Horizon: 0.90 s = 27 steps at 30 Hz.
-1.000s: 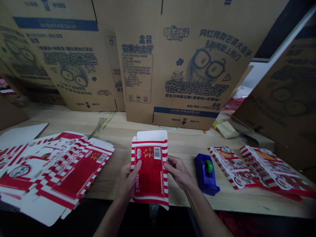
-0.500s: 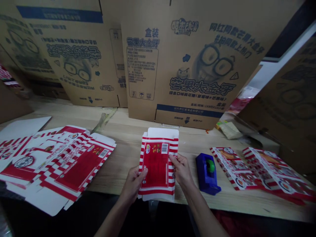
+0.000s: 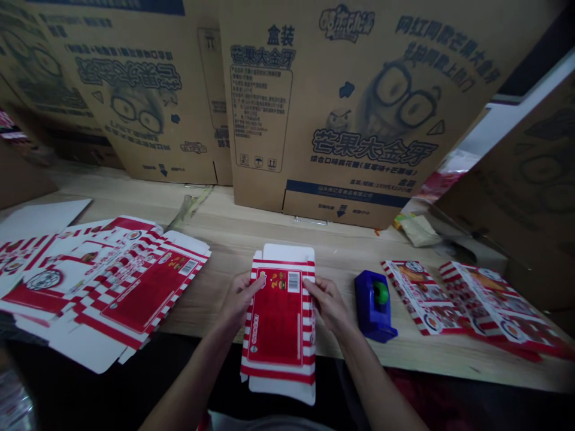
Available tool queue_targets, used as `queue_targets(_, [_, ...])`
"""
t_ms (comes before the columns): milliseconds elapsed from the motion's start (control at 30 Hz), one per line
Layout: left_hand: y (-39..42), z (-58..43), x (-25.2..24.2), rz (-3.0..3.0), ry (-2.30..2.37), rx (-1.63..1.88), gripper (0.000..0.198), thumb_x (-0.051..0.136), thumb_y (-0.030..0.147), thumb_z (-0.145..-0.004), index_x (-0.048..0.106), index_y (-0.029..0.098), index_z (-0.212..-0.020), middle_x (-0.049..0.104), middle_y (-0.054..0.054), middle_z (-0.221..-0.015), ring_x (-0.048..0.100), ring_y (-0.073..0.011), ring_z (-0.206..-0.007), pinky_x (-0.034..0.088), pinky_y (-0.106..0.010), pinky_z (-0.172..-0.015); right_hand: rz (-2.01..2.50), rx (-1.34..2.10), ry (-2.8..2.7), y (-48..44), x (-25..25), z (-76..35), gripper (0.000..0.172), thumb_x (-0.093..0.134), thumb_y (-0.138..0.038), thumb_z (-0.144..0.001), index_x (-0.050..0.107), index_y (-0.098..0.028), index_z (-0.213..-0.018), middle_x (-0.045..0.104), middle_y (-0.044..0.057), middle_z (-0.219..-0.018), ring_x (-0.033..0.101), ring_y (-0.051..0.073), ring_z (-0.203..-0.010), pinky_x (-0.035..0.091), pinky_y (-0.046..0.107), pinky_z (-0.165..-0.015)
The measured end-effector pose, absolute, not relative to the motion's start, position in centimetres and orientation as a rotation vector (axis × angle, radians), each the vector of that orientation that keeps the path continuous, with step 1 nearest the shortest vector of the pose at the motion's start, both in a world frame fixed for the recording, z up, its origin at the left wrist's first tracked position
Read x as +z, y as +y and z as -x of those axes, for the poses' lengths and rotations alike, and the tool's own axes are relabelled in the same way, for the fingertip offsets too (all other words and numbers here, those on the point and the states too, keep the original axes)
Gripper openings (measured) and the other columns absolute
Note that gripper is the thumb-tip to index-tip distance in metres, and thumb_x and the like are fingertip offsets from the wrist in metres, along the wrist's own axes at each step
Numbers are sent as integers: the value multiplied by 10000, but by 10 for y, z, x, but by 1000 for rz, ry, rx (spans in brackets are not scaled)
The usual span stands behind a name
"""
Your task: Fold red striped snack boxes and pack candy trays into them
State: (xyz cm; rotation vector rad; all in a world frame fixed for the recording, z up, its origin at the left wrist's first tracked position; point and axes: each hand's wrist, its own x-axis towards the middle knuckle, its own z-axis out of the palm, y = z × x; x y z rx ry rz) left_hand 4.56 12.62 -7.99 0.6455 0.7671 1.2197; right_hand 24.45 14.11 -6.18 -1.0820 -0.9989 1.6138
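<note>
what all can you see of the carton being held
The carton looks like thin printed card: red panel with a barcode and food pictures toward the far end, red and white striped borders, white flaps standing out at both ends. The left grip and right grip hold its long sides, thumbs on the printed face. Its near end reaches past the front edge of the table; whether they touch is unclear.

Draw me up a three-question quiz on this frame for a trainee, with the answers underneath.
1. True or false: the left hand and the right hand hold the same red-and-white carton.
2. Which hand is nearer the blue tape dispenser?
3. The tape roll in that dispenser is: a) yellow, b) green, c) white.

Key: 1. True. 2. The right hand. 3. b.
</note>
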Motion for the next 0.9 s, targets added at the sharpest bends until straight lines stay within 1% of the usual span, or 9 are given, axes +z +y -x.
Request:
queue_targets(100, [115, -50, -83, -657, 773, 1176, 338, 778, 386, -684, 713, 112, -871, 752, -91, -780, 706, -226, -660, 558, -346, -666, 1135, 1488, -980, 159, -55, -247, 344, 831, -451, -594, 718, -137, -677, 708, 35, -617, 604, 134, -509, 481, 241, -529])
queue_targets(167, [110, -53, -82, -630, 805, 1230, 329, 785, 382, -674, 709, 116, -852, 751, -82, -765, 706, -223, -659, 556, -333, -653, 1135, 1476, -962, 166, -54, -245, 356, 839, -456, -570, 696, -137, -639, 690, 25, -578, 579, 128, -477, 461, 236, -494])
queue_targets(400, [123, -45, -76, -516, 910, 1466, 382, 824, 374, -609, 692, 117, -860, 747, -68, -761, 696, -205, -614, 554, -310, -618, 1104, 1702, -1028, 129, -79, -235, 307, 779, -430, -688, 699, -135, -710, 694, 26, -637, 597, 122, -527, 462, 226, -524])
queue_targets(500, [131, -38, -77, -506, 925, 1491, 387, 831, 351, -599, 690, 110, -868, 745, -66, -748, 688, -191, -589, 548, -286, -586, 1130, 1712, -1058, 105, -93, -239, 314, 779, -438, -685, 702, -136, -728, 690, 19, -647, 606, 140, -554, 470, 251, -555])
queue_targets(600, [136, -35, -78, -444, 945, 1533, 391, 842, 343, -568, 682, 117, -845, 736, -46, -700, 682, -182, -564, 548, -279, -578, 1195, 1692, -1125, 85, -101, -247, 354, 779, -472, -668, 706, -131, -726, 685, 13, -650, 590, 140, -549, 437, 243, -539])
queue_targets(667, [137, -34, -78, -439, 953, 1520, 399, 847, 343, -556, 678, 122, -841, 736, -43, -696, 687, -188, -572, 555, -289, -595, 1219, 1698, -1188, 77, -103, -254, 370, 754, -492, -692, 701, -128, -720, 681, 13, -652, 594, 145, -569, 422, 235, -533])
queue_targets(733, [134, -34, -77, -492, 941, 1465, 397, 837, 351, -577, 678, 124, -860, 739, -49, -716, 692, -196, -587, 559, -299, -605, 1183, 1730, -1254, 76, -101, -262, 353, 742, -476, -717, 691, -134, -790, 695, 25, -710, 633, 173, -653, 459, 251, -585])
queue_targets(833, [122, -38, -77, -592, 926, 1363, 364, 805, 372, -639, 676, 122, -871, 742, -61, -735, 695, -209, -601, 558, -307, -598, 1096, 1606, -1241, 88, -92, -271, 388, 773, -390, -711, 602, -192, -998, 708, 46, -932, 667, 187, -818, 518, 284, -709])
queue_targets(900, [109, -45, -79, -660, 917, 1295, 361, 781, 378, -677, 677, 122, -909, 751, -79, -803, 707, -225, -669, 563, -316, -634, 1084, 1431, -1159, 100, -84, -273, 434, 793, -341, -693, 527, -229, -1017, 687, 44, -1028, 669, 160, -798, 533, 279, -707])
